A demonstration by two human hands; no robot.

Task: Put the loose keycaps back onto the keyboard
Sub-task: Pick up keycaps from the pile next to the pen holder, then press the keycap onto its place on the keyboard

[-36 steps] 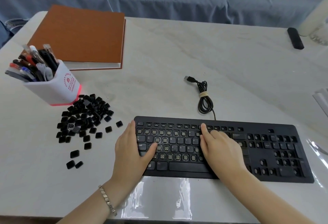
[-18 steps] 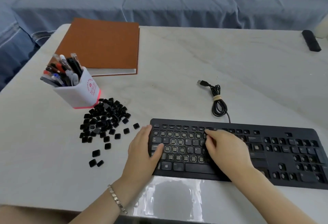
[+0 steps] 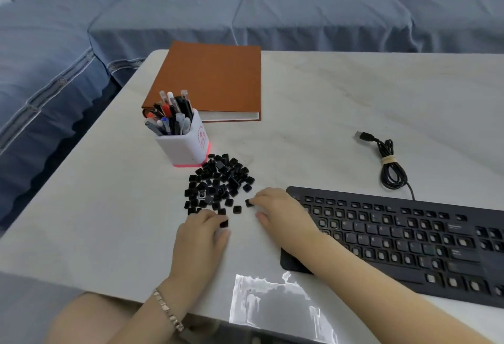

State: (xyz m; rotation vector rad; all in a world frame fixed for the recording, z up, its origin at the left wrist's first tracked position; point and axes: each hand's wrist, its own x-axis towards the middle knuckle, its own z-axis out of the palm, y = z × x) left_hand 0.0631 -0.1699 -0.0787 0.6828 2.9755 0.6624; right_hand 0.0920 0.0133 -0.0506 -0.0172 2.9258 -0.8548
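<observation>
Keycaps [image 3: 219, 182] lay in a black heap toward the table's [image 3: 327, 103] left edge, just in front of a white pen cup [image 3: 188, 144]; the keyboard [image 3: 409, 237] sat beside them along the near edge, many sockets bare. Your left hand [image 3: 200, 237] curled at the heap's near rim, thumb and forefinger pinching a single keycap [image 3: 224, 223]. Your right hand [image 3: 283, 215] lay just past the keyboard's left end, fingertips touching a stray keycap [image 3: 248, 203], grip impossible to tell.
</observation>
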